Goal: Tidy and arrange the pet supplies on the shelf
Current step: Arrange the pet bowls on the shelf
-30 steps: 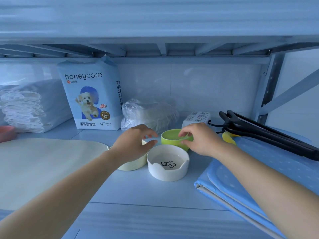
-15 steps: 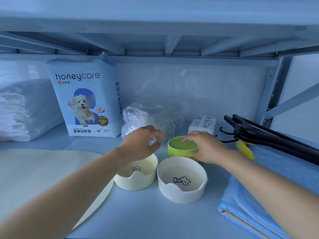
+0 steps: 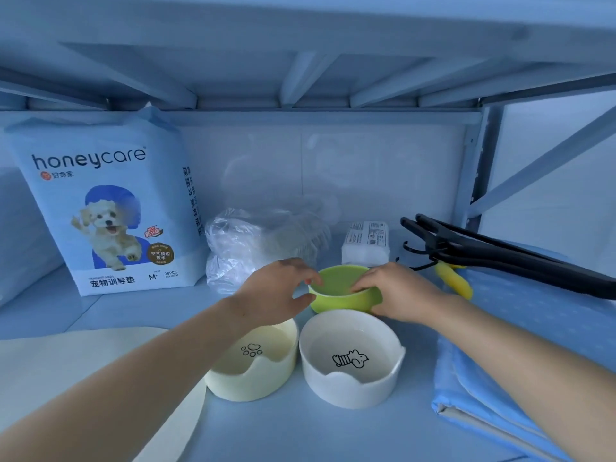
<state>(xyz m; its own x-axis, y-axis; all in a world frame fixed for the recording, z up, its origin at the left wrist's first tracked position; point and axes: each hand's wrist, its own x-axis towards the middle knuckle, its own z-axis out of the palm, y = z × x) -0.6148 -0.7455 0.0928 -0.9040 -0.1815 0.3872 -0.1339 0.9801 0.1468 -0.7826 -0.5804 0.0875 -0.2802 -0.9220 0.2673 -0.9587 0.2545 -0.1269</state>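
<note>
A green bowl (image 3: 340,303) stands on the shelf (image 3: 300,435) behind two other bowls. My right hand (image 3: 400,295) grips its right rim, fingers inside and thumb on the outer wall. My left hand (image 3: 273,291) holds the left rim between thumb and fingertips. In front stand a cream bowl with a paw print (image 3: 246,385) and a white bowl with a fishbone drawing (image 3: 350,391), side by side and nearly touching.
A honeycare pad pack (image 3: 110,211) stands at the back left, a crumpled plastic bag (image 3: 253,241) and a white wipes pack (image 3: 366,241) behind the bowls. Black hangers (image 3: 500,251) and a yellow tool (image 3: 455,281) lie on a folded blue mat (image 3: 500,378). A cream mat (image 3: 83,378) lies left.
My left hand has come down onto the green bowl's left rim. My right hand has shifted round to its right rim. The view has moved closer to the shelf.
</note>
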